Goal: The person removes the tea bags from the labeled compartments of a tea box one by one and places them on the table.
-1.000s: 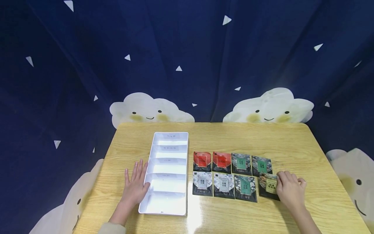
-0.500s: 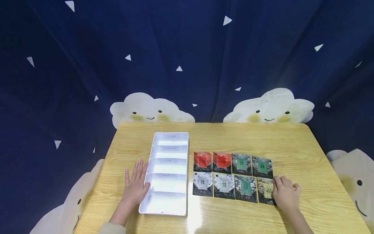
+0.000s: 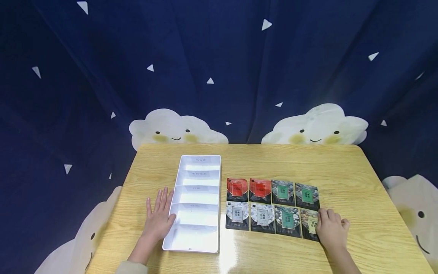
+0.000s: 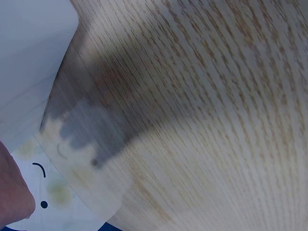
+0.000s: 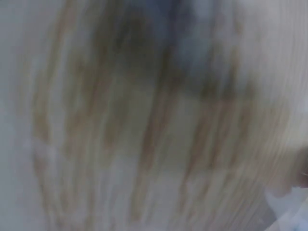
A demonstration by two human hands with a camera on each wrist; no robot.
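My left hand (image 3: 158,217) lies with its fingers spread and straight against the left side of a white divided box (image 3: 218,236). In the left wrist view, part of a finger (image 4: 13,192) shows near the box wall (image 4: 31,57). On the right, my right hand (image 3: 331,229) holds the right edge of a yellow-label tea sachet (image 3: 308,224), its fingers bent over that edge and partly hiding it. That sachet lies at the right end of the near row, beside a green-label floral sachet (image 3: 288,221). The right wrist view shows mostly blurred wood.
Two red tea sachets (image 3: 237,189) and two green-label ones (image 3: 307,196) form the far row. Two white-label sachets (image 3: 237,215) lie nearer, right of the box. The wooden table (image 3: 273,160) ends at a dark blue curtain (image 3: 219,45) with cloud prints.
My right hand has moved left and slightly nearer with the yellow-label tea sachet, which now lies flat in line with the near row. The left hand and box have stayed put.
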